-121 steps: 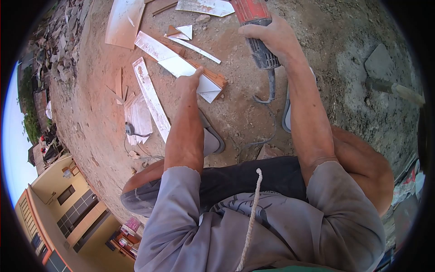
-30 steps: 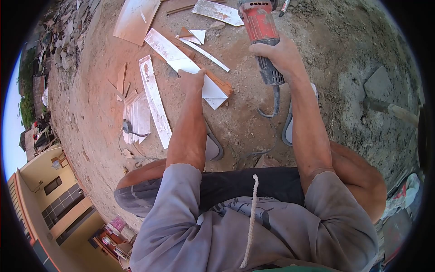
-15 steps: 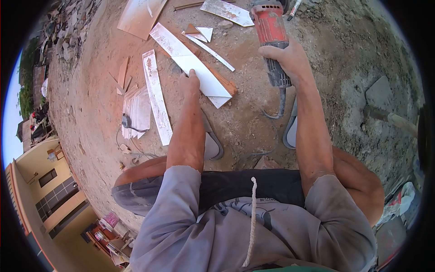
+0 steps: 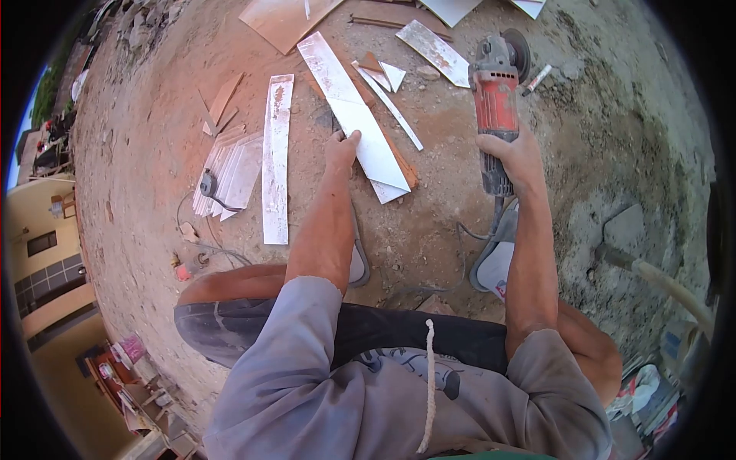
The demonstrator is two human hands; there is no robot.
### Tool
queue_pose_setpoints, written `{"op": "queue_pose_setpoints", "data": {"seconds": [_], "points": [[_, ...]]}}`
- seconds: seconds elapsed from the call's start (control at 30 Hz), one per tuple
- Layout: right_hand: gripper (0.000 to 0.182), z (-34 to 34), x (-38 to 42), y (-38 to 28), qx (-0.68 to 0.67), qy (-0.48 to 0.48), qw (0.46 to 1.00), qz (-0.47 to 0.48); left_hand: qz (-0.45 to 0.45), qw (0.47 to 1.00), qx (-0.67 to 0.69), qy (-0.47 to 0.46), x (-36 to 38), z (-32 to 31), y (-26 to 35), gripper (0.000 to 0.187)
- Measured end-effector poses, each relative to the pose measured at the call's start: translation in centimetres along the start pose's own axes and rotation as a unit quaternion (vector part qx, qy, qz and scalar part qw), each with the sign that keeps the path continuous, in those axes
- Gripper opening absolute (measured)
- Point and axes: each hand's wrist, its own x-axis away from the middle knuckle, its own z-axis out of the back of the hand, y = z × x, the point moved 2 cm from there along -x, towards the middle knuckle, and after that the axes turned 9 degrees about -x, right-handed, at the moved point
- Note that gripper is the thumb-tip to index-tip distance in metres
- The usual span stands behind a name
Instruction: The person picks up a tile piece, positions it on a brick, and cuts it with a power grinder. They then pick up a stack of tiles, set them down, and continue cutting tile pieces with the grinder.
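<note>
My right hand point(image 4: 515, 156) grips the handle of a red angle grinder point(image 4: 494, 92), whose disc end points away from me above the dirt. My left hand point(image 4: 342, 147) presses down on the near edge of a long white tile strip point(image 4: 356, 123) that lies on a reddish board on the ground. The grinder's cord point(image 4: 464, 253) trails back past my sandalled feet.
Another long tile strip point(image 4: 276, 157) and a stack of tile offcuts point(image 4: 230, 175) lie to the left. More tile pieces point(image 4: 433, 40), a marker point(image 4: 537, 79) and a large tile point(image 4: 287, 17) lie farther out. A shovel point(image 4: 636, 253) rests at right on grey mortar.
My head has tilted so the ground scene shifts down and right. The grinder has come fully into view, still in my right hand. My left hand stays on the white strip.
</note>
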Motion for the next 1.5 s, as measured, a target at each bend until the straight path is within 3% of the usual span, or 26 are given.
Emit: {"op": "queue_pose_setpoints", "data": {"seconds": [0.47,0.67,0.8,0.87,1.03,1.37,1.5], "points": [[0.085,-6.8,-4.4,1.2,0.182,-0.170,0.966,0.068,0.010,0.991,0.133,-0.023,1.3,-0.1,0.4,0.042],[0.079,-12.3,-8.2,1.7,0.269,-0.322,0.907,0.020,0.005,0.982,0.183,-0.040,1.5,0.0,-0.2,0.040],[0.074,-15.6,-9.6,2.4,0.267,-0.358,0.894,0.025,-0.001,0.988,0.147,-0.049,1.7,0.5,-0.2,0.035],[0.070,-16.9,-10.1,1.9,0.307,-0.400,0.863,0.017,0.001,0.981,0.188,-0.052,2.2,0.3,0.0,0.039],[0.069,-19.2,-11.1,1.9,0.288,-0.401,0.870,0.012,-0.061,0.982,0.168,-0.066,1.4,0.4,-1.1,0.046],[0.065,-21.4,-12.2,2.6,0.261,-0.447,0.856,0.013,-0.035,0.982,0.183,-0.033,2.7,0.6,-1.3,0.041],[0.070,-22.2,-12.1,3.5,0.251,-0.434,0.865,0.015,-0.017,0.988,0.147,-0.047,3.0,0.7,-0.8,0.055]]}}
